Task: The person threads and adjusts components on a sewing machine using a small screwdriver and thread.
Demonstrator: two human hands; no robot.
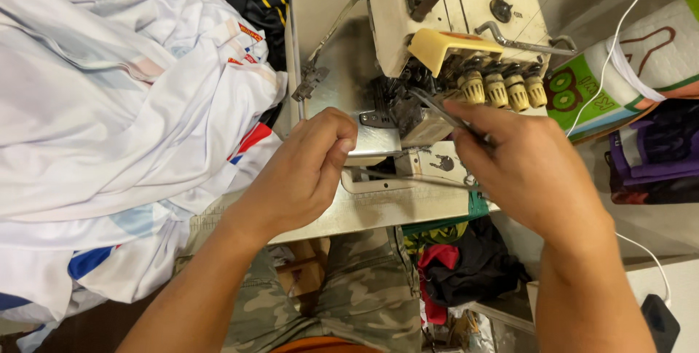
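My right hand pinches thin, stiff, slippery tweezers mid-shaft, tips at 11 o'clock toward the machine; left hand fisted, empty.

Bright even overhead light, soft shadows, sharp focus (edges slightly bowed)

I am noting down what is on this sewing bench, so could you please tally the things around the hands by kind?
Hands: 2, left hand and right hand
Tweezers, held in the right hand: 1
Overlock sewing machine: 1
Yellow tension knobs: 4
Pile of white garments: 1
Total: 9
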